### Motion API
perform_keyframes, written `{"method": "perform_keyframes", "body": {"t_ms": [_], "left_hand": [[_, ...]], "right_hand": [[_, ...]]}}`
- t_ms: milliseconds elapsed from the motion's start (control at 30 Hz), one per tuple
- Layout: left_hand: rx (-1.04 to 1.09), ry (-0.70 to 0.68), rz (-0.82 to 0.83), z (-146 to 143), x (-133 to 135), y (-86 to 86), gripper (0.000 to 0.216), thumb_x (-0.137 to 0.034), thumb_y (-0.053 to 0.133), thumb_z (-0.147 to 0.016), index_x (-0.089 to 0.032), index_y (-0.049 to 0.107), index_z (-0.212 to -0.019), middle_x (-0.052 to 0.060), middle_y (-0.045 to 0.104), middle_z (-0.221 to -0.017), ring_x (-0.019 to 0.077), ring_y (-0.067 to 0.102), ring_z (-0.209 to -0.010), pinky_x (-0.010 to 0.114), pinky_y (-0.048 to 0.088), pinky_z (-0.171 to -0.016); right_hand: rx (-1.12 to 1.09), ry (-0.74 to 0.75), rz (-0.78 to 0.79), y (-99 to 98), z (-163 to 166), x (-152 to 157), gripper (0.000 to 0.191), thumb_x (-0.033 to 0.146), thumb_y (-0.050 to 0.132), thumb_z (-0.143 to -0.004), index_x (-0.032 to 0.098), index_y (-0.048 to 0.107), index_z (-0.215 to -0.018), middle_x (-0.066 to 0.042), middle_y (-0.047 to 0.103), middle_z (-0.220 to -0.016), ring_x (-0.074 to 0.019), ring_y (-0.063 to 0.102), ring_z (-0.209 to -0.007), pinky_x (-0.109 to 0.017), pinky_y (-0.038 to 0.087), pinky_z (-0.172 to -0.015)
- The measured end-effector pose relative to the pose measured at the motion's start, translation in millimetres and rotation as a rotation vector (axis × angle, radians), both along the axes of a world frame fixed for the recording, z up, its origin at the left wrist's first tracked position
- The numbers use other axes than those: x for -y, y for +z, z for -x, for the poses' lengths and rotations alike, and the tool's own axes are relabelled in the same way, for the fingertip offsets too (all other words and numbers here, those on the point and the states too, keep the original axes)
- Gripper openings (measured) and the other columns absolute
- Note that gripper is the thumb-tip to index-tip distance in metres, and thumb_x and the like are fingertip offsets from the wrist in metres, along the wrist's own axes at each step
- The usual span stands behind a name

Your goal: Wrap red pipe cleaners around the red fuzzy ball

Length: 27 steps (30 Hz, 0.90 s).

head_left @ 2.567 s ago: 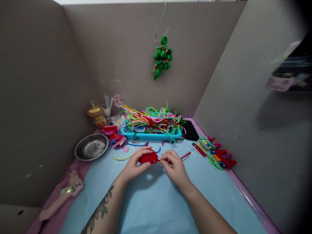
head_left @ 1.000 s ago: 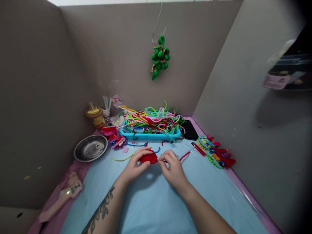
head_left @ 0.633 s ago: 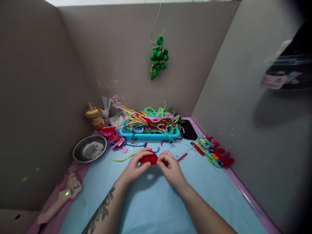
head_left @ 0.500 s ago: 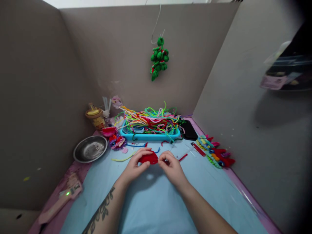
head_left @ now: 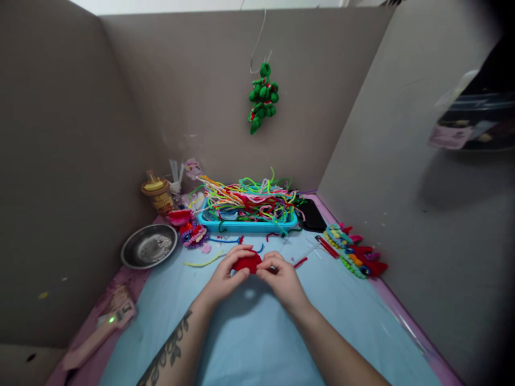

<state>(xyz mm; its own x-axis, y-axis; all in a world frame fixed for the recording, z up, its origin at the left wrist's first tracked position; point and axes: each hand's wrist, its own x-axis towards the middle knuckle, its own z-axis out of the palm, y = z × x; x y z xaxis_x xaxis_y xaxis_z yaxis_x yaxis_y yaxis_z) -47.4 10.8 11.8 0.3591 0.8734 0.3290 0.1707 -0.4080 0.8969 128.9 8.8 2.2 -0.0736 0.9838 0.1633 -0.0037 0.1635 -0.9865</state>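
My left hand (head_left: 226,274) holds a small red crocheted-looking piece (head_left: 247,263) just above the table, thumb below it and fingers curled over its top. My right hand (head_left: 285,283) has thumb and forefinger pinched at the right edge of that same piece. Whether a thread or a small tool sits between those fingertips is too small to make out. Right beside the right hand lies a short red strand (head_left: 300,262). A yellow strand (head_left: 203,261) is left of the left hand, and a blue strand (head_left: 223,241) lies behind it.
A blue tray (head_left: 241,227) heaped with coloured yarn (head_left: 253,198) stands at the back. To the left are a metal bowl (head_left: 139,252), a cup (head_left: 159,195) and a pink glue gun (head_left: 100,332). Finished colourful crocheted pieces (head_left: 354,254) and a black phone (head_left: 313,215) are at right.
My right hand has moved slightly left, closer in on the red piece's edge. The left hand stays almost where it was, still holding the piece.
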Motion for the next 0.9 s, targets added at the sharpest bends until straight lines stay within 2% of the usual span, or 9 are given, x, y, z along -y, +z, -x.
{"method": "perform_keyframes", "body": {"t_ms": [167,300,367,467,533,600,667,767,900], "left_hand": [[0.005,0.017,-0.010,0.0,0.4,-3.9,0.041,-0.024,0.063,-0.076,-0.023,0.056,-0.116,0.012,0.048,-0.130,0.0272,0.041,-0.124,0.039,0.031,-0.103],[0.178,0.120,0.043,-4.1,-5.2,-12.2,0.048,-0.021,0.060,-0.075,-0.022,0.044,-0.121,0.014,0.047,-0.129,0.0251,0.046,-0.120,0.039,0.037,-0.097],[0.236,0.298,0.010,-6.3,-8.2,-16.5,0.038,-0.020,0.062,-0.071,-0.021,0.046,-0.106,0.011,0.050,-0.119,0.0228,0.051,-0.112,0.036,0.042,-0.090],[0.090,0.652,-0.008,-8.4,-9.6,-20.6,0.028,-0.019,0.066,-0.063,-0.021,0.044,-0.081,-0.002,0.052,-0.081,0.0147,0.055,-0.078,0.026,0.043,-0.070],[-0.015,0.719,0.082,-9.9,-8.7,-21.0,0.026,-0.020,0.066,-0.063,-0.021,0.041,-0.073,-0.008,0.041,-0.058,0.0104,0.045,-0.054,0.022,0.036,-0.055],[-0.005,0.678,0.193,-11.7,-7.4,-19.4,0.023,-0.023,0.065,-0.065,-0.021,0.044,-0.075,-0.011,0.035,-0.047,0.0093,0.038,-0.044,0.021,0.030,-0.047],[0.114,0.598,0.281,-13.4,-6.4,-15.9,0.030,-0.026,0.066,-0.067,-0.021,0.049,-0.091,-0.010,0.045,-0.047,0.0108,0.046,-0.045,0.021,0.033,-0.049],[0.373,0.404,0.440,-15.4,-5.2,-9.2,0.056,-0.029,0.071,-0.065,-0.018,0.047,-0.114,0.002,0.068,-0.073,0.0169,0.063,-0.070,0.026,0.044,-0.065],[0.653,0.255,0.626,-20.0,-1.5,-4.0,0.052,-0.031,0.073,-0.066,-0.017,0.054,-0.112,0.012,0.067,-0.103,0.0205,0.064,-0.091,0.028,0.046,-0.076]], "right_hand": [[-0.070,0.014,0.030,-1.1,-0.9,-1.9,0.010,0.026,0.068,-0.067,0.019,0.063,-0.064,-0.001,0.053,-0.074,-0.0156,0.051,-0.070,-0.027,0.040,-0.065],[-0.153,0.005,0.052,-4.5,-1.0,-3.8,0.014,0.031,0.066,-0.070,0.018,0.060,-0.067,0.000,0.052,-0.074,-0.0146,0.049,-0.068,-0.026,0.038,-0.064],[-0.165,-0.011,0.049,-6.3,0.9,-3.4,0.014,0.030,0.065,-0.071,0.018,0.059,-0.067,0.000,0.051,-0.074,-0.0145,0.048,-0.068,-0.025,0.038,-0.064],[-0.137,-0.034,0.029,-8.4,5.8,-1.5,0.010,0.027,0.063,-0.073,0.019,0.059,-0.069,0.000,0.051,-0.075,-0.0149,0.048,-0.070,-0.026,0.038,-0.066],[-0.099,-0.047,0.004,-8.6,8.5,-0.1,0.008,0.025,0.061,-0.074,0.019,0.058,-0.070,0.000,0.051,-0.076,-0.0156,0.049,-0.072,-0.026,0.039,-0.068],[-0.054,-0.079,-0.035,-7.4,9.7,1.1,0.007,0.023,0.060,-0.075,0.019,0.058,-0.069,-0.001,0.051,-0.078,-0.0165,0.050,-0.075,-0.027,0.040,-0.070],[0.004,-0.138,-0.085,-4.9,9.2,2.2,0.006,0.021,0.059,-0.075,0.019,0.058,-0.070,-0.002,0.051,-0.080,-0.0175,0.051,-0.078,-0.028,0.041,-0.071],[0.118,-0.201,-0.170,-1.0,7.3,4.4,0.006,0.018,0.057,-0.077,0.019,0.060,-0.072,-0.003,0.051,-0.083,-0.0184,0.052,-0.080,-0.030,0.043,-0.072],[0.250,-0.186,-0.312,-1.3,7.6,7.1,0.012,0.013,0.054,-0.078,0.021,0.062,-0.074,-0.004,0.050,-0.084,-0.0188,0.053,-0.081,-0.032,0.044,-0.074]]}}
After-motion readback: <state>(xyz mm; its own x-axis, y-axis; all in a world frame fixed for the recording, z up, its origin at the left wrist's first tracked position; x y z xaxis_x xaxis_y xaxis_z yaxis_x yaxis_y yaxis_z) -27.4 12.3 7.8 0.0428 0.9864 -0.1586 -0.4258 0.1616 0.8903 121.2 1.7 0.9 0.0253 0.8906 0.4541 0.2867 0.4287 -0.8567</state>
